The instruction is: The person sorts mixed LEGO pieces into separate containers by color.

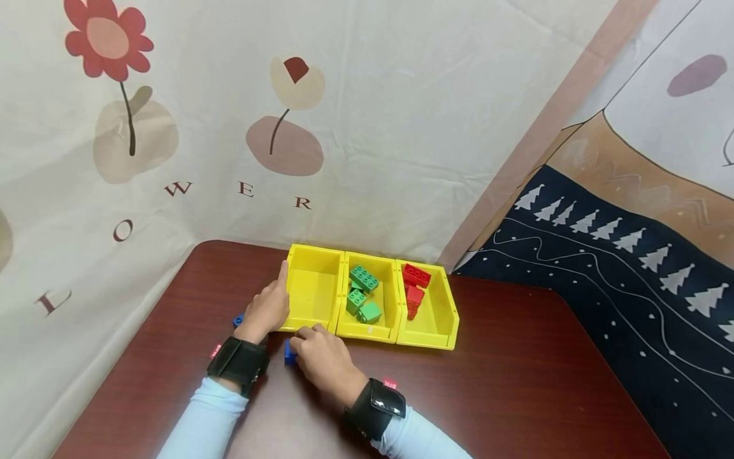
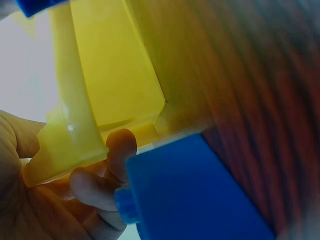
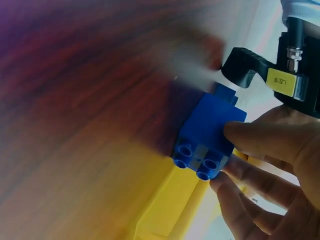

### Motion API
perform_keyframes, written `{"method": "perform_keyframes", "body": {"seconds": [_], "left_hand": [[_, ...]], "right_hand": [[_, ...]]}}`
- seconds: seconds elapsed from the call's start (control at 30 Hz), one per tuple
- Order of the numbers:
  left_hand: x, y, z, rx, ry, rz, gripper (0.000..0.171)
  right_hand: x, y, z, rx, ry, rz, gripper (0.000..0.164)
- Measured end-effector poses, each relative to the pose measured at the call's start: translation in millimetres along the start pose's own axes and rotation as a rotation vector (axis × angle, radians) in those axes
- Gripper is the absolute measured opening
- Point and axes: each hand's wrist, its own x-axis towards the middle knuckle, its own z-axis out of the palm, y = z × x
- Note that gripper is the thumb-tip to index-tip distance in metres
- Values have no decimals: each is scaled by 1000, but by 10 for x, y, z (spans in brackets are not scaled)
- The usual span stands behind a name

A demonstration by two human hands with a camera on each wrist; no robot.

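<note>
Three joined yellow bins stand in a row near the table's back edge. My left hand [image 1: 268,309] grips the left bin [image 1: 312,290] at its side wall, index finger stretched along it in the head view. In the left wrist view its fingers curl round the yellow edge. A blue brick [image 2: 195,195] looms close beside those fingers. In front of the same bin, my right hand [image 1: 321,360] pinches a blue toy brick [image 3: 212,122] between thumb and fingers, studs showing at one end. Another blue brick [image 1: 237,320] lies partly hidden by the left wrist.
Several green bricks [image 1: 364,278] lie in the middle bin [image 1: 390,306], and red bricks [image 1: 416,275] in the right bin [image 1: 441,306]. The dark wooden table [image 1: 516,370] meets a printed cloth [image 1: 413,127] at the back.
</note>
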Motion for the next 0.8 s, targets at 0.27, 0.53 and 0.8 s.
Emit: {"method": "perform_keyframes", "body": {"seconds": [0.27,0.53,0.8], "left_hand": [[1,-4,-3,-3,-6,5,70],[-17,-26,20,-10,23,51,70],[-12,-25,12,8,8,44,70]], "right_hand": [[8,72,-76,117,-46,-24,13],[203,241,-387,183,40,-1,19],[599,465,-354,97,20,67,17]]}}
